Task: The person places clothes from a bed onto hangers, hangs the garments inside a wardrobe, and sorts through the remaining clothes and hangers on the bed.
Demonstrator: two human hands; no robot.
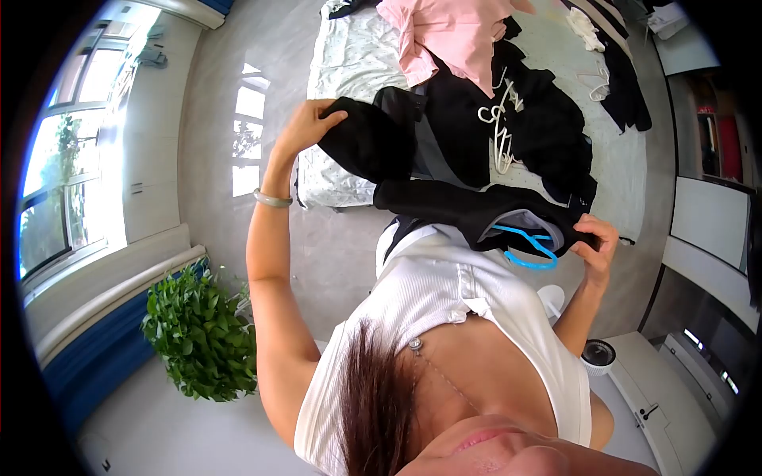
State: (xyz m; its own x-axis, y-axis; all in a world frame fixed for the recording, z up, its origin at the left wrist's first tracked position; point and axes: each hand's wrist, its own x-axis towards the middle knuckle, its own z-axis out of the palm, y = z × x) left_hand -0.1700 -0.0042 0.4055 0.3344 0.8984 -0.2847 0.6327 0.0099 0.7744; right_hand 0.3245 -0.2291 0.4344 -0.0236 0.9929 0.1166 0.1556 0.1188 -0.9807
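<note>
My left hand (313, 123) is raised at the left and pinches the edge of a dark piece of clothing, fingers closed on the cloth. At the right, my right hand (595, 242) grips the shoulder end of a black garment (444, 198) held across my waist. A bright blue hanger (533, 247) sticks out of its grey-lined neck opening. Whether the cloth in my left hand is part of that same garment, I cannot tell. Black clothes on the bed lie directly behind it.
On the bed (349, 55) lie a pink shirt (456, 40), black clothes (544, 119) and several white hangers (500, 131). A leafy potted plant (198, 333) stands at the left near the windows (71, 151). Cabinets (706, 222) line the right side.
</note>
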